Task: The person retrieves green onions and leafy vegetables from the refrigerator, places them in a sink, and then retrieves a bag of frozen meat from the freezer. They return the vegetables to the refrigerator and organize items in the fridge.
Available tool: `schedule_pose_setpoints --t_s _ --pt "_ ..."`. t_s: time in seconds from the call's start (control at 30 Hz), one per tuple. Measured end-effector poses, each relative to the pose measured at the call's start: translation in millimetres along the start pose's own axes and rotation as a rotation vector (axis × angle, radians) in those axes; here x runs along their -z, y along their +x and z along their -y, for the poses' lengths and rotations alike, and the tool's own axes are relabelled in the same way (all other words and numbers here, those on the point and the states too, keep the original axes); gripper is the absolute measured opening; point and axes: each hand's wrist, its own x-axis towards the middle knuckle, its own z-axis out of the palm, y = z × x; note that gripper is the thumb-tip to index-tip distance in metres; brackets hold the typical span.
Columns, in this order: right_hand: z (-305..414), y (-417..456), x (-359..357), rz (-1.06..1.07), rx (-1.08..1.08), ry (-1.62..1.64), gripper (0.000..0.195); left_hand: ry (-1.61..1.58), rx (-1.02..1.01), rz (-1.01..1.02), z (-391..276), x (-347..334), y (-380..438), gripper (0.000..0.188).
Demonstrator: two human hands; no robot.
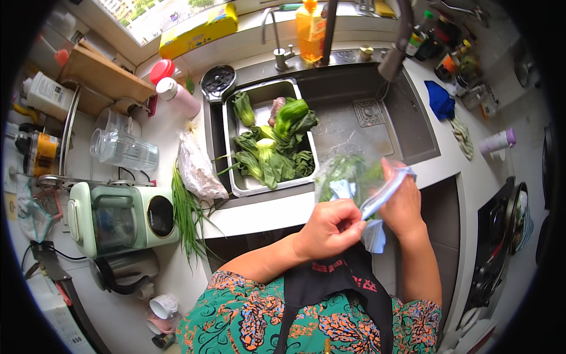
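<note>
A clear plastic zip bag (327,170) with leafy greens inside hangs between my hands, over the front edge of the sink. My left hand (331,228) pinches one end of its pale blue top strip. My right hand (401,199) grips the strip's other end, fingers partly hidden behind the plastic. Just left of the bag, a metal tray (234,183) in the sink (345,101) holds several heads of bok choy (265,155), a green pepper (289,117) and a pinkish root piece (276,108).
On the left counter lie green onions (185,212) and a plastic-wrapped bundle (199,170), near a pale green appliance (124,217) and a clear pitcher (126,148). A dark faucet (393,57) overhangs the sink. Right are a blue cloth (440,99), a purple-capped bottle (497,140) and a stove (491,248).
</note>
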Motion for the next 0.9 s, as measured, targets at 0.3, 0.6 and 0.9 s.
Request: schedule_pose_setpoints --t_s 0.3,0.6,0.9 --pt "38 22 8 0.031 0.152 0.059 0.03 -0.114 -0.106 0.007 10 51 15 0.014" --pt "43 46 125 -0.353 0.177 0.756 0.016 -0.247 -0.022 -0.006 22 77 2 0.012" --pt "79 177 -20 0.207 0.071 0.797 0.027 -0.281 0.014 -0.061 18 85 -14 0.014"
